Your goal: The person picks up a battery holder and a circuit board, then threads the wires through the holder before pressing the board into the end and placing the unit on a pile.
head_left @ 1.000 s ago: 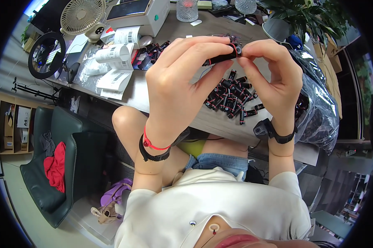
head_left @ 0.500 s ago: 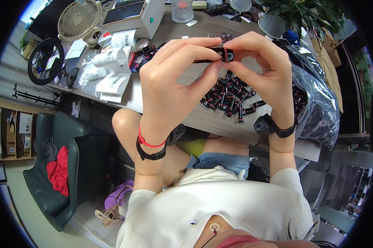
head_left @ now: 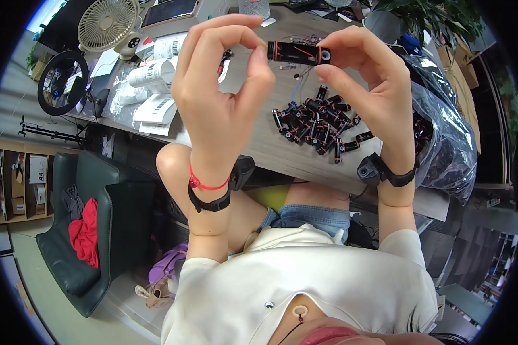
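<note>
A small black cylinder [head_left: 296, 53] with red rings and a thin red wire along its side is held up level above the table. My right hand [head_left: 371, 77] grips its right end between thumb and fingertips; a round, light-centred end face shows there. At the cylinder's left end is my left hand [head_left: 221, 86], thumb and index finger closed in a pinch, the other fingers curved above. Whether anything sits in that pinch is hidden. Below both hands, a pile of similar black cylinders [head_left: 316, 122] lies on the table [head_left: 253, 141].
Right of the pile stands a clear plastic bag [head_left: 445, 149] with more cylinders inside. Thin wires with small parts [head_left: 293, 68] lie behind the pile. Label sheets [head_left: 155, 109], a fan [head_left: 108, 24] and a ring light [head_left: 63, 83] are at left; a potted plant [head_left: 425, 20] is back right.
My left hand has shifted left and up, from the cylinder's middle to its left end. The cylinder, formerly mostly covered by fingers, now shows along its length. My right hand keeps its grip.
</note>
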The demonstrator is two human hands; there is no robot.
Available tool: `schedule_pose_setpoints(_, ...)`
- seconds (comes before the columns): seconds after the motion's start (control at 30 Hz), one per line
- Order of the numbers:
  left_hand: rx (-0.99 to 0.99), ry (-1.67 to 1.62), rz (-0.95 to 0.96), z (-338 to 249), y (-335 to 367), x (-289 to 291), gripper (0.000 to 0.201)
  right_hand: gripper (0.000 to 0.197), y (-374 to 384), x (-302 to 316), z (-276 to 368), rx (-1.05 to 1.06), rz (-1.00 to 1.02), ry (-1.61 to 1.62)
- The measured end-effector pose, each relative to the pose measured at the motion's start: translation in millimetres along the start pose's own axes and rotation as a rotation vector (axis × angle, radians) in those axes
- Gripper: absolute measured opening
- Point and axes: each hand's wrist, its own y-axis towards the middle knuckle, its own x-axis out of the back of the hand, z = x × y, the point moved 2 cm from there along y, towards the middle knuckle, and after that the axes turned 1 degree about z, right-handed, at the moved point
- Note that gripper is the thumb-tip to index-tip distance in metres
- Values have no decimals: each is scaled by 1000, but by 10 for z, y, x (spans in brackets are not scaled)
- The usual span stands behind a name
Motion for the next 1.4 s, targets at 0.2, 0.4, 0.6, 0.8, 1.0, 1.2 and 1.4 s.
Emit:
schedule_pose_setpoints(0.2,-224,201,135,-104,48,56,13,27,-8,-24,18,-6,49,-20)
schedule_pose_setpoints(0.4,-136,159,337,-83,15,7,12,27,-8,-28,80,75,66,-177)
schedule_pose_setpoints(0.6,-7,-11,333,30,-27,-66,12,25,15,-21,37,94,63,-190)
schedule_pose_setpoints(0.8,192,-320,304,36,-54,-160,16,23,9,11,-42,-84,54,11)
schedule_pose_setpoints(1.0,293,-477,236,43,-39,-109,23,23,101,42,9,-30,-79,310)
schedule_pose_setpoints(1.2,608,-796,174,70,-105,-118,19,25,85,-33,48,479,-73,-57)
schedule_pose_setpoints(1.4,670,-850,165,87,-130,-175,18,17,23,-88,101,624,42,-98)
